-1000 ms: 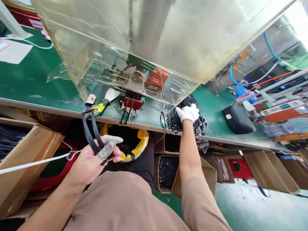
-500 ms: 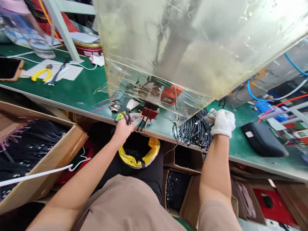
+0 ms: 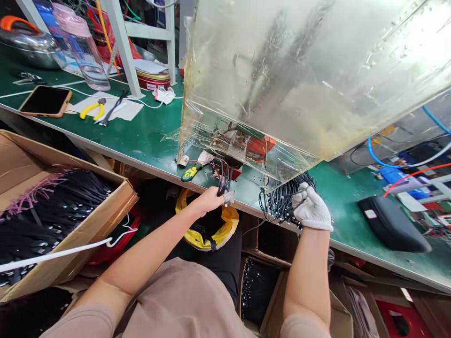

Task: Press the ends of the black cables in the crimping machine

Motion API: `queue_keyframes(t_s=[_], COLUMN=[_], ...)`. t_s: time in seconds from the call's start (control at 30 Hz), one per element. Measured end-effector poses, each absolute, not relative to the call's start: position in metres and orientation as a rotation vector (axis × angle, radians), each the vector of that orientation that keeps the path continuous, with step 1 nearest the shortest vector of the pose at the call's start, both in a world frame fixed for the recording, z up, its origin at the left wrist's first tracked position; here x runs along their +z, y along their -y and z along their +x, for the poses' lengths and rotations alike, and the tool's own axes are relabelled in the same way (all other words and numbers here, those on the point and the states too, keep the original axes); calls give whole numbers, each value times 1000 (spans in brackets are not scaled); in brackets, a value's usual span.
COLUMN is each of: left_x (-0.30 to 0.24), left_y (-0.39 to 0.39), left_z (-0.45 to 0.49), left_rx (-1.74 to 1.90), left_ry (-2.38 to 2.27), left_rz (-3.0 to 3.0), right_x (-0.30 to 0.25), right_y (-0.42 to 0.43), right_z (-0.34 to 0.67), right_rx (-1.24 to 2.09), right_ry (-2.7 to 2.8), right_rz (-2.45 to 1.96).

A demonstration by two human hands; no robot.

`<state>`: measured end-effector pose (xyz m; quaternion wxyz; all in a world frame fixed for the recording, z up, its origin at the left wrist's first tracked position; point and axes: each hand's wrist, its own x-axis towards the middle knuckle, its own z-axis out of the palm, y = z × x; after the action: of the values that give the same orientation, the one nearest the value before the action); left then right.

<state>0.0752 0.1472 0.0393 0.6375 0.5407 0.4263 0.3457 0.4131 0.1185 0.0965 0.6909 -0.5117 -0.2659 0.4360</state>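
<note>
At the bench's front edge, my left hand is closed around a few black cables that stick up from the fist. Light wraps cover some of its fingertips. Just beyond it is a small red block under the clear shield. A green-and-yellow handle lies on the bench to the left. My right hand, in a white glove, pinches a dark cable between thumb and fingers. It is at the right side of a pile of black cables with shiny ends.
A large clouded plastic shield slants over the bench. A yellow-rimmed bag hangs open below the edge. Left stands a carton of black cables. Yellow pliers, a phone and a black case lie on the bench.
My left hand has left the green-and-yellow handle, moved right and closed on black cables. My right hand has come down toward me, now with a cable in its fingers. The view has shifted left.
</note>
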Motion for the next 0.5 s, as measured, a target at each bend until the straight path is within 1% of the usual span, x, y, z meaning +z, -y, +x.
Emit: queue_keyframes(t_s=[0.1,0.27,0.4,0.5], left_x=[35,25,26,37], left_y=[-145,-133,-109,-83], left_z=[79,72,50,20], left_rx=[785,865,878,893], left_ry=[-942,-936,-908,-906], left_rz=[1221,1217,1189,1161], right_x=[97,99,99,82], right_y=[-107,-95,-72,-55], right_z=[405,382,344,305], right_rx=[1119,1087,1066,1248], right_ry=[564,604,754,831], right_rz=[-1003,-857,-951,-1064])
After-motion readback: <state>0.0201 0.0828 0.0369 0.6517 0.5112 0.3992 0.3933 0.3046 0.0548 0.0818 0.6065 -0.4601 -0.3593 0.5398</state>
